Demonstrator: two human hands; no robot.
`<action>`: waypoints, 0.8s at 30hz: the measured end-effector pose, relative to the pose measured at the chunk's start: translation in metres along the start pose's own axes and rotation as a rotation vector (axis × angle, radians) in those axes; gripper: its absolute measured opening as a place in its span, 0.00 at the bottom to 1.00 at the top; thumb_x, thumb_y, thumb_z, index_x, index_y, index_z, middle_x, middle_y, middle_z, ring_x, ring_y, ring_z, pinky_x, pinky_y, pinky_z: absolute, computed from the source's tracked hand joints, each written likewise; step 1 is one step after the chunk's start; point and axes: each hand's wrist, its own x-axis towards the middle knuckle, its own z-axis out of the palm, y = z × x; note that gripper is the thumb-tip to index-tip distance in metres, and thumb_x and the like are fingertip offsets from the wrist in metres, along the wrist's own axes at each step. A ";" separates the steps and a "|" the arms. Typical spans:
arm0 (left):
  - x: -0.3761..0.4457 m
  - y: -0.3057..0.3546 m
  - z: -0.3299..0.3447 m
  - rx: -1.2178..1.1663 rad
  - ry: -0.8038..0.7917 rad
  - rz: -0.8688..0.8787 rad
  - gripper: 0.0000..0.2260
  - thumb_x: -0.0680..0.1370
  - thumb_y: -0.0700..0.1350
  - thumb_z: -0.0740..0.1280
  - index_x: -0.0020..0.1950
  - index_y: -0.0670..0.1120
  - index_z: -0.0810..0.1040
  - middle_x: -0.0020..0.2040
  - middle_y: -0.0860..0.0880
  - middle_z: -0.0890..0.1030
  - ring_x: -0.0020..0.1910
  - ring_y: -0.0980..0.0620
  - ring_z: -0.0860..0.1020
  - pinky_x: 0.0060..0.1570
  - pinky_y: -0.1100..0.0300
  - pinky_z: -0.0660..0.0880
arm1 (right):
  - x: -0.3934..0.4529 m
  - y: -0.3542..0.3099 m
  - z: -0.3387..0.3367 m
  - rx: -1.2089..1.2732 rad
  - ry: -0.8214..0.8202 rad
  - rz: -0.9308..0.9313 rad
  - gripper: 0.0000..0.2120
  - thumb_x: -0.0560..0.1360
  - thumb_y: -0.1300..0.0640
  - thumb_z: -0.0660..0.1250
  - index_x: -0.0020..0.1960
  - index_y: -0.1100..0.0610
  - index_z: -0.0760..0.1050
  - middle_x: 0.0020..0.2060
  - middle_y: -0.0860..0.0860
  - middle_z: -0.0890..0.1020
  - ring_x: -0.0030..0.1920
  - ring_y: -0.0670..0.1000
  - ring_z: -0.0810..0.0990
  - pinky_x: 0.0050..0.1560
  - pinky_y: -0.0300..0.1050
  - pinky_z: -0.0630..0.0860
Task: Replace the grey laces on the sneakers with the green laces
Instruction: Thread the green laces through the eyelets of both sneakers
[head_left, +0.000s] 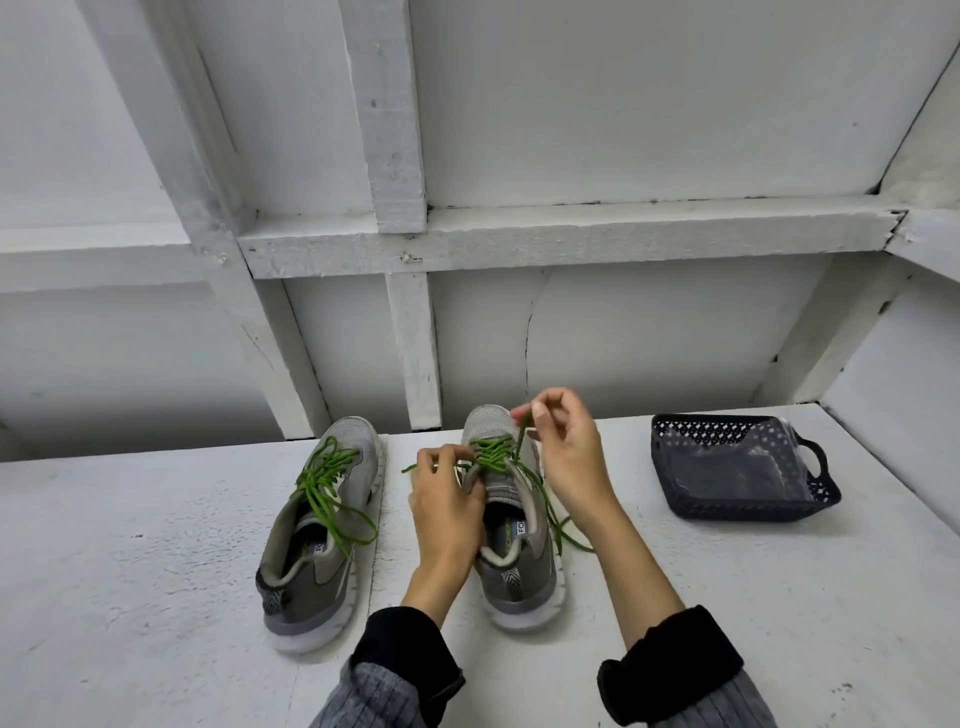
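White table (156, 597): sneakers (511, 519) toes-away, lengthwise.

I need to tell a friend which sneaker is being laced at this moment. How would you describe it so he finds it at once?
On the white table stand two grey sneakers side by side, left of a dark basket. The one you want is the right sneaker, nearer the basket. Both hands are on it: the right hand pinches a green lace upward, while the left sneaker stands untouched.
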 end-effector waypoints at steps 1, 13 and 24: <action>-0.001 -0.001 -0.001 -0.055 0.000 0.018 0.11 0.73 0.35 0.69 0.51 0.49 0.77 0.52 0.52 0.71 0.50 0.50 0.75 0.50 0.50 0.75 | 0.002 -0.012 0.000 0.094 0.012 -0.011 0.07 0.82 0.61 0.57 0.47 0.55 0.70 0.42 0.52 0.82 0.45 0.49 0.82 0.51 0.43 0.79; 0.007 -0.011 -0.011 -0.117 0.072 0.026 0.08 0.73 0.36 0.70 0.47 0.49 0.76 0.42 0.54 0.78 0.43 0.52 0.77 0.45 0.49 0.75 | 0.001 0.007 -0.017 -0.617 -0.152 -0.036 0.08 0.80 0.55 0.60 0.54 0.51 0.77 0.42 0.47 0.78 0.46 0.47 0.74 0.46 0.44 0.70; 0.006 -0.020 -0.011 -0.133 0.120 0.003 0.09 0.72 0.36 0.72 0.45 0.48 0.75 0.42 0.52 0.79 0.43 0.53 0.78 0.46 0.50 0.76 | -0.006 0.015 0.009 -0.325 -0.091 0.143 0.11 0.81 0.56 0.60 0.41 0.48 0.73 0.52 0.47 0.76 0.59 0.52 0.72 0.58 0.47 0.67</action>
